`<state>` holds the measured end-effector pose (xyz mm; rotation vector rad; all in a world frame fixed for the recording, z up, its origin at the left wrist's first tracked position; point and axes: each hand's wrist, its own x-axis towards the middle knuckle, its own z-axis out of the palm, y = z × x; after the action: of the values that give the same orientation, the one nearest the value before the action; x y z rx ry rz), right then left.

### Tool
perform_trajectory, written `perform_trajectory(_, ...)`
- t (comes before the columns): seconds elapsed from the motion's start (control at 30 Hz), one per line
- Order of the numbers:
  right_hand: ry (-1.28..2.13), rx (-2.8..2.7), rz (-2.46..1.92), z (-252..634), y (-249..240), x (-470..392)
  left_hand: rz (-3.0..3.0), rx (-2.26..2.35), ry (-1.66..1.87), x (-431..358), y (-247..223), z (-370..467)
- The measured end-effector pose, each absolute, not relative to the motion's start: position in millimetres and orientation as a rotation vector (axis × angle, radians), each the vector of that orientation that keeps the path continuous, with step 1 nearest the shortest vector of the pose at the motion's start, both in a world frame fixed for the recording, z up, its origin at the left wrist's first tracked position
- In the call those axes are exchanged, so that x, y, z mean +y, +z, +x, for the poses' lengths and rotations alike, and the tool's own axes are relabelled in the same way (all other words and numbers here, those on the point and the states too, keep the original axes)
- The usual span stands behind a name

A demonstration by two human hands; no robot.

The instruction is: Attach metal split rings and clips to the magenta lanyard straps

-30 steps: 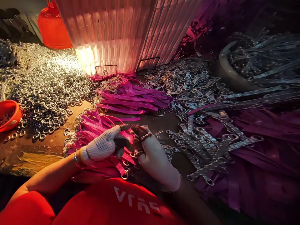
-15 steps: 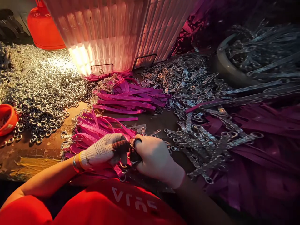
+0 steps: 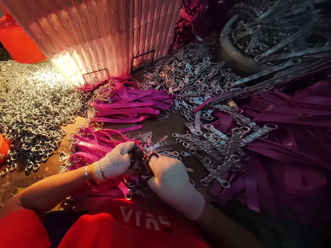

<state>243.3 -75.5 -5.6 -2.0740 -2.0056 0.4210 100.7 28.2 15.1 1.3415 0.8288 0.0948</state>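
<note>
My left hand (image 3: 116, 161), in a dotted work glove with darkened fingertips, is closed in front of my body. Its fingers meet those of my right hand (image 3: 172, 181), also gloved and closed, with a dark ring-like loop (image 3: 153, 156) at its index finger. What the fingers hold between them is dark and too hidden to name. Under and beside my left hand lies a bundle of pink straps (image 3: 90, 148) with metal links at their ends. One pink strap end with a ring (image 3: 128, 195) sticks out below the hands.
Loose metal rings (image 3: 33, 113) are heaped at left, near a red bowl (image 3: 3, 148). More pink straps (image 3: 129, 103) lie ahead. Metal chain pieces (image 3: 219, 148) and purple strips (image 3: 284, 165) spread at right, below a basin (image 3: 232, 51). A ribbed translucent panel (image 3: 103, 38) stands behind.
The view has shifted, so the surroundings sit further left. My left hand has turned slightly, its thumb now raised. Both hands stay together at the same place before my body.
</note>
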Motion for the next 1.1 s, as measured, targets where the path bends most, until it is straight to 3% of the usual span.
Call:
perform_trajectory(0.13, 0.384, -1.596, -1.877, 264.9, -22.5, -72.6, 1.778, 0.765, 0.038, 64.9, 11.5, 128.5)
perform_trajectory(0.23, 0.239, -1.296, -1.891, 281.0, -24.8, -66.3, 2.184, 0.843, 0.000, 100.8, -9.8, 151.7)
perform_trajectory(0.33, 0.307, -1.210, -1.894, 289.6, -24.8, -61.0, 2.358, 0.988, -0.130, 121.1, -35.8, 165.8)
perform_trajectory(0.47, 0.476, -1.324, -1.829, 290.0, -31.2, -55.0, 2.350, 0.976, -0.123, 125.1, -47.8, 167.5)
perform_trajectory(0.6, 0.495, -1.494, -1.802, 285.9, -39.0, -46.1, 2.264, 0.897, -0.108, 124.1, -27.6, 147.9)
perform_trajectory(0.87, 0.349, -1.895, -1.779, 256.5, -29.7, -24.8, 1.344, 0.900, 0.050, 92.4, 6.8, 86.9)
perform_trajectory(1.1, 0.057, -2.082, -1.821, 234.8, -26.9, -22.7, 1.759, 0.726, 0.090, 79.6, 1.9, 74.4)
